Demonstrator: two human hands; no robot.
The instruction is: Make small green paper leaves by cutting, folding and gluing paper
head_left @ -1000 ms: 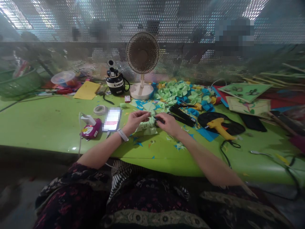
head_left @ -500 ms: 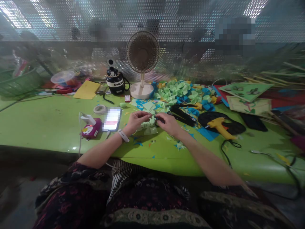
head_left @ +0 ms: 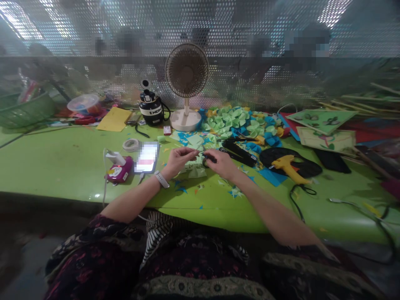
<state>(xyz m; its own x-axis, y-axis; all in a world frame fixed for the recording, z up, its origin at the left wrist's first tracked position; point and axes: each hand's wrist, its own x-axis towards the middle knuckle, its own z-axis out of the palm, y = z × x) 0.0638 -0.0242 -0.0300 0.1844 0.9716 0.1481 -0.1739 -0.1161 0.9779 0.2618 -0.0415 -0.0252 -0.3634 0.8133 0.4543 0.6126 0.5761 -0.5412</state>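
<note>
My left hand (head_left: 183, 160), with a pale watch on its wrist, pinches thumb and fingertips together; whatever lies between them is too small to make out. Close beside it, the fingers of my right hand (head_left: 220, 161) are curled around dark-handled scissors (head_left: 205, 160), mostly hidden by the hand. Both hands are over light green paper pieces (head_left: 197, 171) at the middle of the table. Just right of my right hand lies a black stapler (head_left: 240, 152). Behind the hands is a heap of folded green, blue and yellow paper pieces (head_left: 229, 118).
A phone (head_left: 146, 157), a tape roll (head_left: 130, 144) and a purple power adapter (head_left: 120, 170) lie left. At the back stand a fan (head_left: 186, 118) and a black bottle (head_left: 151, 110). A yellow glue gun (head_left: 289, 167) rests right; cables (head_left: 296, 204) cross the front edge.
The hands stay almost in the same place, with only slight finger movement. The view has shifted a little; nothing on the table has visibly moved.
</note>
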